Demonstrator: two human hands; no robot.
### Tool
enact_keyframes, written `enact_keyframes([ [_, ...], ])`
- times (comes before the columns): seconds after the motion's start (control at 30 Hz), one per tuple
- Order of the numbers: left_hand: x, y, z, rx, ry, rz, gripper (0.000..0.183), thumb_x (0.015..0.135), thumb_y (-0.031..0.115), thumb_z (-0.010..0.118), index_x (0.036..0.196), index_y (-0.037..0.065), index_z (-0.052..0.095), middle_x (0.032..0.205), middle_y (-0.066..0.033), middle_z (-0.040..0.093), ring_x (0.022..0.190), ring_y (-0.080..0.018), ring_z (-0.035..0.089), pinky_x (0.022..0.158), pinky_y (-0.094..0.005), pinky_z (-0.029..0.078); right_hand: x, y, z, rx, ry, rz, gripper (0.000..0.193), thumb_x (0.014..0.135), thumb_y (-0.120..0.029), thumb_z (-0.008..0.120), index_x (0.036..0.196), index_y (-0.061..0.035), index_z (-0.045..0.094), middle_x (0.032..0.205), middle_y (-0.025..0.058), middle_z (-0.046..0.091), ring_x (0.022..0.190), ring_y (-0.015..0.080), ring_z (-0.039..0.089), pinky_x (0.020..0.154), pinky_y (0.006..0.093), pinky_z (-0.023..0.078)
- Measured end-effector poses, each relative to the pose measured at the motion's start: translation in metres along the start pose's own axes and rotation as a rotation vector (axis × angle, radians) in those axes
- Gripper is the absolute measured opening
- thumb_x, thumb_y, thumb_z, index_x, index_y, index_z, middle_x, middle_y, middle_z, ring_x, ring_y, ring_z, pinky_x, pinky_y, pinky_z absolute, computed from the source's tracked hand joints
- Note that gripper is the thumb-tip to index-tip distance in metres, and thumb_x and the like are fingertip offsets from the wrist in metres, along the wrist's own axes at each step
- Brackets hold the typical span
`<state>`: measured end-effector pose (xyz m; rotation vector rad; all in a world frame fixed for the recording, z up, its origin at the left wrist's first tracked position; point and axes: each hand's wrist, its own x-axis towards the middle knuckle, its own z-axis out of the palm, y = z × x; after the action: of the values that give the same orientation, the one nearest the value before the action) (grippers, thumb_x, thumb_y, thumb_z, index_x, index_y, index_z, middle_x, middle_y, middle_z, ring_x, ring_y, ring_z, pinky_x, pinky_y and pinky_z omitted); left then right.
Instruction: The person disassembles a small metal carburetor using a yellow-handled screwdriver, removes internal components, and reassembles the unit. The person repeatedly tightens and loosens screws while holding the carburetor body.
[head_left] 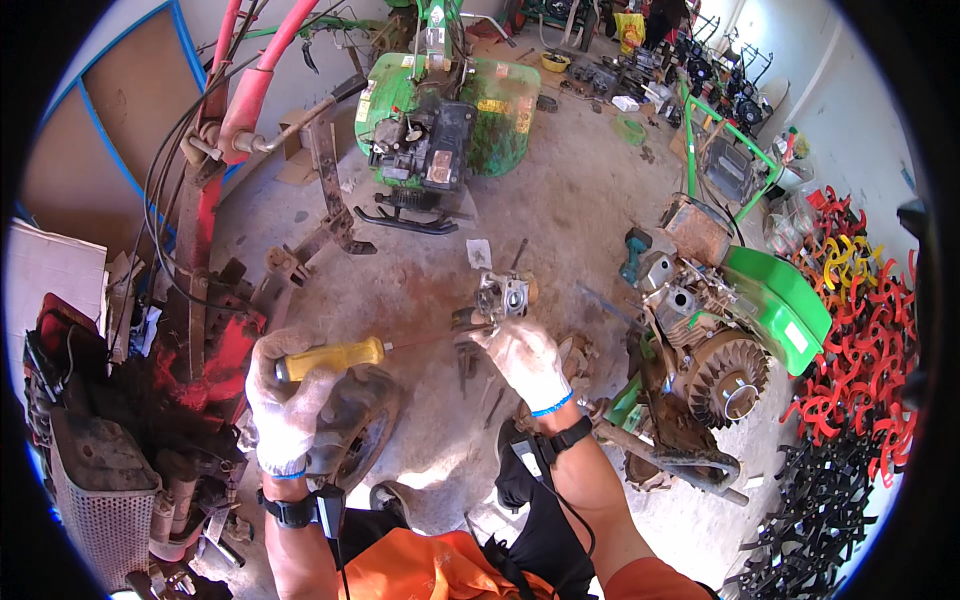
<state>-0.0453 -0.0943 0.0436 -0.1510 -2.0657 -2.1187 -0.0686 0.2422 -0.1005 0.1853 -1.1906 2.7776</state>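
While the left hand grips a yellow-handled screwdriver, the right hand clasps a small metal carburettor.

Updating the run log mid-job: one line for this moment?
left hand: grips yellow-handled screwdriver | right hand: holds small metal engine part | screwdriver tip at part | setting: workshop floor

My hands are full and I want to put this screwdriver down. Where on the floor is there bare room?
Bare concrete floor lies between the green tiller and the small metal part in your right hand. Another patch lies just ahead of your knees. It is crowded by the stripped engine and the red machine.
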Motion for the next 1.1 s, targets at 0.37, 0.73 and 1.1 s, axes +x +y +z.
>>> enact_keyframes([
  [0.37, 0.007, -0.004, -0.008, -0.071, 0.335, 0.117, 0.02, 0.103, 0.019, 0.074, 0.116, 0.006, 0.065, 0.111, -0.0073, 0.067, 0.099, -0.0204, 0.067, 0.09, -0.0366, 0.061, 0.011, -0.017, 0.025, 0.542, 0.175, 0.157, 0.079, 0.095, -0.085, 0.064, 0.128, -0.0137, 0.075, 0.112, 0.0103, 0.074, 0.105, 0.0344, 0.067, 0.093, 0.0499, 0.055],
  [0.73, -0.007, -0.035, 0.06, 0.232, -0.211, 0.024, 0.028, 0.104, 0.019, 0.077, 0.124, 0.0, 0.069, 0.089, -0.0063, 0.072, 0.073, -0.0139, 0.067, 0.069, -0.0315, 0.056, 0.004, -0.004, 0.061, 0.724, -0.118, 0.171, 0.072, 0.101, -0.075, 0.059, 0.133, -0.0121, 0.074, 0.136, 0.0202, 0.069, 0.125, 0.0412, 0.062, 0.116, 0.058, 0.046],
  [1.1, -0.013, -0.045, 0.085, 0.295, -0.304, 0.149, 0.028, 0.091, 0.013, 0.089, 0.114, 0.002, 0.079, 0.107, -0.0182, 0.078, 0.094, -0.036, 0.078, 0.083, -0.0405, 0.062, -0.005, -0.004, 0.076, 0.776, -0.099, 0.479, 0.087, 0.098, -0.065, 0.064, 0.158, -0.0028, 0.055, 0.154, 0.0255, 0.061, 0.147, 0.0482, 0.055, 0.121, 0.0656, 0.048],
])
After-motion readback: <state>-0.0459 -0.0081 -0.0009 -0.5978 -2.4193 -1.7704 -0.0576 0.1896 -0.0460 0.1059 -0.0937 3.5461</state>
